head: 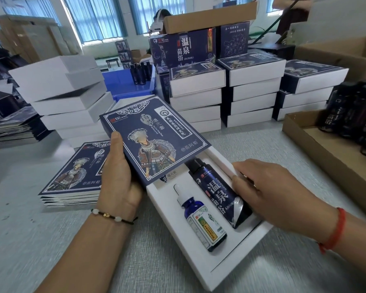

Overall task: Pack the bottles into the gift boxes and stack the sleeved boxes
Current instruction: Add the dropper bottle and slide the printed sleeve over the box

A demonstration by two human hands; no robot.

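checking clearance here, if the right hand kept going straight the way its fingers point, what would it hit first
The right hand points left across the white tray, fingertips on its right wall beside the dark tube. Going straight on, it would probably meet the tube first, then the sleeve in the left hand; depth is unclear.

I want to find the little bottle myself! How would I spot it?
Look at the open white box lying on the grey table between the two hands. Two bottles lie inside, side by side. The little one is nearer the left hand: blue glass, white dropper cap, pale label, much shorter than the dark tall bottle beside it.
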